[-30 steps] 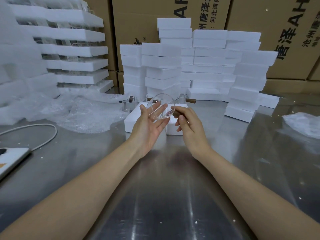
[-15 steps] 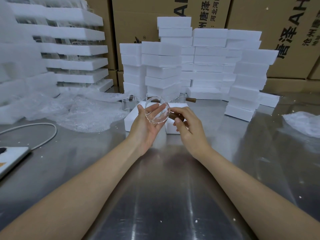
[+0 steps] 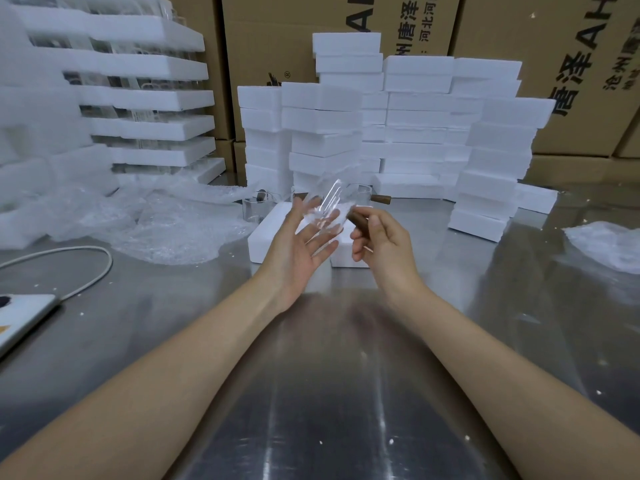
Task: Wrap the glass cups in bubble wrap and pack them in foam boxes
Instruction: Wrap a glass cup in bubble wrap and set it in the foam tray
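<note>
Two bare forearms reach out from the near edge of the steel desk (image 3: 329,393) and meet above its middle. The left hand (image 3: 298,244) is turned palm up, fingers straight and spread, gripping nothing. A clear glass cup (image 3: 327,207) lies tilted against those fingers, its outline smeared by motion blur, so the exact contact cannot be told. The right hand (image 3: 388,244) has its thumb and curled fingers closed round the cup's brown wooden handle (image 3: 358,220) and holds the cup in the air above the desk. Directly below the hands a white foam box (image 3: 265,239) rests on the desk. Just behind it stand two more handled cups, one on the left (image 3: 254,207) and one on the right (image 3: 362,192). At the left edge lies a flat white device (image 3: 20,320), with a pale cable (image 3: 93,271) looping away from it. Beyond the cable a crumpled sheet of bubble wrap (image 3: 166,226) spreads toward the far left corner. A smaller heap of wrap (image 3: 609,247) sits at the right edge. Along the far edge, closed foam boxes (image 3: 419,109) stand in uneven stacks. At the far left, long foam trays (image 3: 152,98) are piled in layers with glassware between them. Brown cardboard cartons (image 3: 561,46) with printed lettering stand behind everything.
</note>
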The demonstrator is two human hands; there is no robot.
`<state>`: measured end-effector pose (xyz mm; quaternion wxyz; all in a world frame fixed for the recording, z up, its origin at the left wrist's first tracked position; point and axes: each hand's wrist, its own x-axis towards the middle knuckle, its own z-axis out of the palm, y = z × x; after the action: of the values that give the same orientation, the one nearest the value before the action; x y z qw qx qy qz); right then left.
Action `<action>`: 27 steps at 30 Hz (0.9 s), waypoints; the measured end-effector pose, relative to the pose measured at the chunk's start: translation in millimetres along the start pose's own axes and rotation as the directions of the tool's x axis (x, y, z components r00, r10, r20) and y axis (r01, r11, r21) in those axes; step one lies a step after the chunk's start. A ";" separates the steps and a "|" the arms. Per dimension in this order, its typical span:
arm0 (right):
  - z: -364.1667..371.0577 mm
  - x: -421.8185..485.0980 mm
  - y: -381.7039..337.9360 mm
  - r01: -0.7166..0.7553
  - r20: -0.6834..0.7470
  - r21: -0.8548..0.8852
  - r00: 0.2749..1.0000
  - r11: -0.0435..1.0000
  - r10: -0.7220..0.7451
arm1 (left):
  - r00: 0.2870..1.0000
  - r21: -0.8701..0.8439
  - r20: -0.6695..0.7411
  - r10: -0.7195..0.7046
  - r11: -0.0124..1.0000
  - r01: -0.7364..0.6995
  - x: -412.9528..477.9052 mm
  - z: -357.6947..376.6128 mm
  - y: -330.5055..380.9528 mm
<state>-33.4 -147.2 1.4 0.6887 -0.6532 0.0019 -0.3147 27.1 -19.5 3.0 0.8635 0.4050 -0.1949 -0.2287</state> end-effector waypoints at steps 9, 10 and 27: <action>-3.0 5.2 -2.5 -0.436 0.050 0.447 0.884 0.781 0.465 | 0.856 0.766 -0.021 0.516 0.559 -0.318 -2.8 -2.4 -4.1; -2.5 4.4 -2.9 -0.445 0.064 0.459 0.880 0.769 0.470 | 0.807 0.829 -0.008 0.590 0.455 -0.324 -2.7 -6.7 0.0; 5.7 0.0 -5.2 -0.492 0.148 0.665 0.825 0.562 0.546 | 0.752 0.791 -0.360 0.552 -0.247 0.560 3.6 -99.7 47.1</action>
<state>-33.4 -141.8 6.9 0.9384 -0.3137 0.1046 -0.1005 93.3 66.0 -18.7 0.1820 0.9666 0.0272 0.1782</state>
